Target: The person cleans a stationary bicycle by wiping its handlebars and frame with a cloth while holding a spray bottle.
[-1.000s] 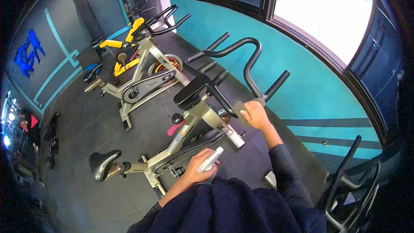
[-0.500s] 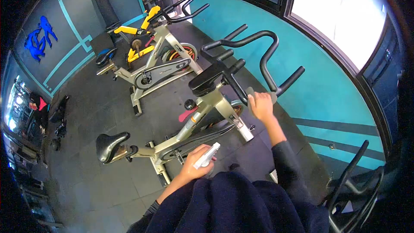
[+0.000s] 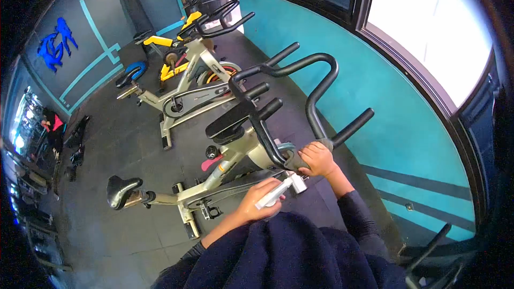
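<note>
Handlebar [image 3: 312,108] on the near spin bike [image 3: 215,180], black with forward-curving grips, sits right in front of the person, against a backdrop of teal wall [image 3: 396,128]. Brand check first: there's small dark lettering on the near bike's frame but it's way too tiny to read, and same deal with the marking on the guard of the second bike [image 3: 201,98] behind it. Big blue sign [image 3: 53,51] on the dark wall looks like stylised letters or a figure, honestly can't make out which. No luck reading anything on the yellow bike [image 3: 158,40] further back either.

Right hand [image 3: 317,159] is mostly closed, fingers bent over a greyish cloth [image 3: 294,161] pressed on the lower part of the bar, on the side nearest the person. Left hand [image 3: 259,200] is curled around a spray bottle with a white trigger head [image 3: 274,194], its nozzle end just below the right hand; the bottle's body is mostly hidden. That puts the left hand below the bar, with the upper curves and grips beyond both hands.
</note>
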Tool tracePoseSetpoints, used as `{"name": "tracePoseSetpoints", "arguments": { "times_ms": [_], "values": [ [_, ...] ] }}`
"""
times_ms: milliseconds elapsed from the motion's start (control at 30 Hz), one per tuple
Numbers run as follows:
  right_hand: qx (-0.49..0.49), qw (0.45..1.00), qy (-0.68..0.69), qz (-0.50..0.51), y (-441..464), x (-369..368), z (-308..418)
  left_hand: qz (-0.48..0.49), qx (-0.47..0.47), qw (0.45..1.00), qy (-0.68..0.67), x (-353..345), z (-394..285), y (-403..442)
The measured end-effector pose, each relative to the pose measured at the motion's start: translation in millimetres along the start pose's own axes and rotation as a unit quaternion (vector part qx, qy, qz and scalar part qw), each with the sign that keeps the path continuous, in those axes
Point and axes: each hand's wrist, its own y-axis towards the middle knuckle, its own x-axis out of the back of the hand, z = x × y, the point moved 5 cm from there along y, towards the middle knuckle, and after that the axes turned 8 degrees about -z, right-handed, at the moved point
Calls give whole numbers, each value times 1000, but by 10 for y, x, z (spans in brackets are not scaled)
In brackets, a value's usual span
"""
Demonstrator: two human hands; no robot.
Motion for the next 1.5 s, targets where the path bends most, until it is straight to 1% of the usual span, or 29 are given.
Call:
{"name": "tracePoseSetpoints", "arguments": {
  "times_ms": [67, 133, 167, 200, 300, 333, 400, 467, 533, 567, 600, 667, 700, 733, 800, 833, 867, 933, 967, 1000, 1067, 1100, 1133, 1200, 1233, 1300, 1400, 1467, 1500],
  "values": [
    [29, 1000, 12, -1, 6, 39, -72, -40, 19, 999, -21, -24, 19, 37],
    [20, 999, 42, 1, 33, 60, -103, -63, 27, 998, 5, -31, 23, 29],
    [-7, 998, 47, 29, 44, 40, -116, -76, 37, 996, 29, -36, 40, 14],
    [-2, 998, 53, 28, 66, 41, -78, -83, 40, 995, 31, -68, 63, -7],
    [-155, 984, 43, 73, 197, 8, -42, -121, 29, 990, 62, -129, 69, -67],
    [-154, 984, 46, 77, 253, -19, 39, -124, 40, 990, 54, -154, 30, -74],
    [-213, 966, 56, 134, 342, -136, 113, -129, 46, 990, 43, -203, 26, -52],
    [-233, 963, 77, 113, 423, -248, 255, -135, 60, 989, 32, -241, 79, -67],
    [-308, 950, 21, 47, 436, -259, 301, -126, 59, 990, 34, -261, 102, -42],
    [-313, 949, 22, 44, 429, -281, 304, -116, 55, 991, 35, -283, 106, -24],
    [-315, 948, 19, 48, 398, -278, 297, -114, 56, 991, 30, -291, 111, -5],
    [-273, 961, 40, 36, 392, -235, 284, -99, 53, 994, 18, -298, 114, 42],
    [-247, 965, 35, 76, 363, -203, 279, -91, 46, 994, 50, -298, 114, 68],
    [-245, 966, 32, 76, 321, -166, 218, -92, 42, 994, 49, -304, 115, 99],
    [-92, 993, 67, 39, 249, -66, 194, -100, 45, 992, 56, -305, 132, 153],
    [-29, 998, 48, 40, 151, -59, 120, -97, 43, 993, 53, -319, 135, 173],
    [-30, 998, 45, 42, 48, -36, -11, -107, 32, 992, 52, -325, 127, 185],
    [62, 997, 41, 24, -43, 53, -154, -121, 23, 991, 51, -334, 129, 193],
    [67, 997, 31, 24, -76, 72, -210, -133, 29, 990, 46, -324, 137, 179],
    [68, 997, 36, 27, -74, 52, -205, -147, 36, 988, 40, -318, 143, 151],
    [32, 999, 30, -11, -86, 80, -227, -151, 52, 987, 33, -321, 171, 73],
    [-7, 999, 29, -21, -83, 71, -200, -152, 60, 986, 29, -313, 189, 47],
    [-3, 999, 30, -20, -74, 43, -127, -156, 60, 985, 28, -304, 192, 17],
    [-110, 993, 5, -48, -37, 14, -94, -157, 65, 985, 36, -303, 198, -63],
    [-107, 993, 9, -47, 3, 13, -47, -162, 66, 984, 37, -304, 200, -86],
    [-152, 988, 14, 8, 69, 11, 20, -162, 55, 985, 34, -304, 188, -121],
    [-152, 988, -11, 3, 211, 19, 231, -148, 50, 986, 65, -326, 182, -146],
    [-139, 990, -7, 3, 313, -58, 407, -163, 64, 984, 45, -354, 150, -149],
    [-180, 983, -19, 8, 347, -126, 441, -177, 80, 981, 24, -354, 149, -157]
  ]
}}
